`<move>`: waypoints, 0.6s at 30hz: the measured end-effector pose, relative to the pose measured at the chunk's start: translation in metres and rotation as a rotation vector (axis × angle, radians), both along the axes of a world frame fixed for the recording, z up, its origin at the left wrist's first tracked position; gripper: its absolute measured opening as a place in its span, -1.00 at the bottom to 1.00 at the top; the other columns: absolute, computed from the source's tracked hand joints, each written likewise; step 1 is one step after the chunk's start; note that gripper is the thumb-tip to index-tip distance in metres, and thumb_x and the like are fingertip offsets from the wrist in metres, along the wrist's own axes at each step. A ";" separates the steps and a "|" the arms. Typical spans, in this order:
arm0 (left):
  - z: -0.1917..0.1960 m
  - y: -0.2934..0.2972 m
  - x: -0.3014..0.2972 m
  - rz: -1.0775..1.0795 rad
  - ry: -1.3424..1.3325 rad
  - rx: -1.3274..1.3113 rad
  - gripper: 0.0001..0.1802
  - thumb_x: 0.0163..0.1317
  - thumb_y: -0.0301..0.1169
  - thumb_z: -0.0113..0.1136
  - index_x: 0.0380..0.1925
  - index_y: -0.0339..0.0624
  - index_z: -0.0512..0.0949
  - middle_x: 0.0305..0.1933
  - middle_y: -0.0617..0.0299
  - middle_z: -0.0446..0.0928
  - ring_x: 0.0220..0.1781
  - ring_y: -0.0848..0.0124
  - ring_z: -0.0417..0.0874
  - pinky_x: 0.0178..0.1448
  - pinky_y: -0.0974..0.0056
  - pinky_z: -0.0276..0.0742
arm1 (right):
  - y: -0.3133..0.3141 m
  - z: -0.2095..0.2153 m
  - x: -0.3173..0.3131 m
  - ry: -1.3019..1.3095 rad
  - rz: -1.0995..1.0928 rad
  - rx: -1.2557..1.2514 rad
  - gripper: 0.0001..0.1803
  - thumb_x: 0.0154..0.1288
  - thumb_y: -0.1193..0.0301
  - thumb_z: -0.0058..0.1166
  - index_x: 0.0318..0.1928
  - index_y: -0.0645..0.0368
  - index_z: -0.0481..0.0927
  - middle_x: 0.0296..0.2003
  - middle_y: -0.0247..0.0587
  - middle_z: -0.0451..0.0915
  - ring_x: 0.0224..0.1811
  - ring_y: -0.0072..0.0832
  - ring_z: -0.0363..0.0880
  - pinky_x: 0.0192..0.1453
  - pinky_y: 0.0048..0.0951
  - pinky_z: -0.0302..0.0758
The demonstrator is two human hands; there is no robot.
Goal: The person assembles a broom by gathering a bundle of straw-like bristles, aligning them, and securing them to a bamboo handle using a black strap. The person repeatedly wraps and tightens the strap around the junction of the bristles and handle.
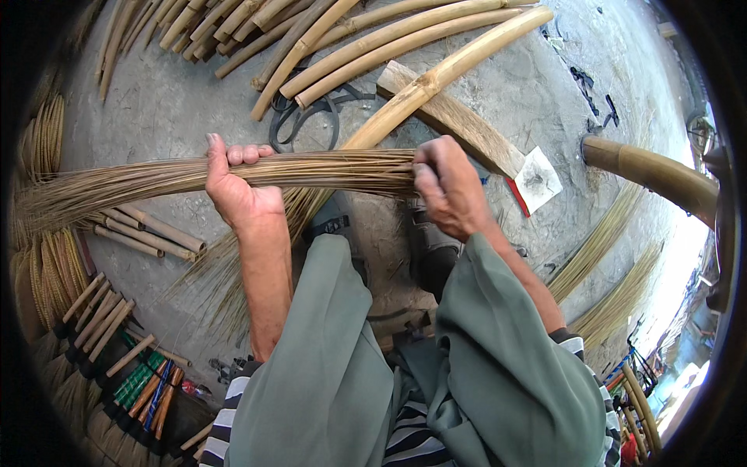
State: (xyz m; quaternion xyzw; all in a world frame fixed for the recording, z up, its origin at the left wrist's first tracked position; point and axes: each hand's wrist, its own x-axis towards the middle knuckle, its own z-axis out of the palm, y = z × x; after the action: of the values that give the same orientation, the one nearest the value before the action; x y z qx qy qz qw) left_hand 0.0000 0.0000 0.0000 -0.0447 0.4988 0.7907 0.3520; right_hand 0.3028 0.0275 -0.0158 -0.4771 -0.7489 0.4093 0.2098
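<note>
Stick bundle [342,170] held in left hand [240,191] near middle; right hand [451,188] curled at right end, grip unclear.

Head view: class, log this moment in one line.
left hand: holds bristle bundle | right hand: curled at its right end | nearby: wooden block

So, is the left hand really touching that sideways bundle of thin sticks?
Touching: the head view shows the left hand gripping the bundle, thumb across it.
</note>
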 end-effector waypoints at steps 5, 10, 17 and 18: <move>0.001 -0.004 -0.013 0.007 -0.079 0.063 -0.57 0.63 -0.19 0.45 -0.36 0.06 0.38 -0.49 0.43 0.32 -0.43 0.41 0.39 -0.10 0.05 0.55 | 0.010 -0.008 0.037 0.235 -0.386 -0.243 -0.79 0.75 0.32 0.01 0.08 0.20 0.58 -0.18 -0.28 0.57 -0.15 -0.42 0.52 0.02 -0.29 0.56; 0.000 -0.009 -0.020 0.009 -0.149 0.101 -0.55 0.62 -0.19 0.45 -0.38 0.06 0.37 -0.50 0.42 0.28 -0.44 0.42 0.36 -0.11 0.07 0.52 | 0.058 -0.016 0.112 0.229 -0.795 -0.129 -0.75 0.74 0.37 0.02 0.18 0.24 0.65 -0.09 -0.24 0.62 -0.03 -0.48 0.59 0.12 -0.35 0.62; -0.005 -0.004 -0.016 0.022 -0.221 0.113 -0.56 0.63 -0.21 0.44 -0.38 0.05 0.39 -0.52 0.44 0.30 -0.45 0.44 0.36 -0.14 0.12 0.52 | 0.039 0.026 0.107 -0.026 -0.357 0.206 -0.61 0.58 0.54 0.08 0.33 0.23 0.65 0.20 -0.01 0.66 0.21 -0.28 0.68 0.31 -0.19 0.72; -0.006 -0.003 -0.015 0.021 -0.224 0.104 -0.57 0.63 -0.21 0.44 -0.37 0.05 0.39 -0.52 0.44 0.31 -0.45 0.44 0.35 -0.15 0.12 0.52 | 0.031 0.027 0.090 0.050 -0.294 0.140 -0.62 0.60 0.48 0.13 0.34 0.20 0.66 0.21 -0.02 0.64 0.19 -0.26 0.69 0.28 -0.19 0.72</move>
State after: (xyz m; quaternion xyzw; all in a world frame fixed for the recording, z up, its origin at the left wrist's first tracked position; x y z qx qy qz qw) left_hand -0.0152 -0.0034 -0.0059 -0.1194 0.4143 0.8092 0.3992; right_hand 0.3924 0.0584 0.0108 -0.5554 -0.6922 0.3329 0.3186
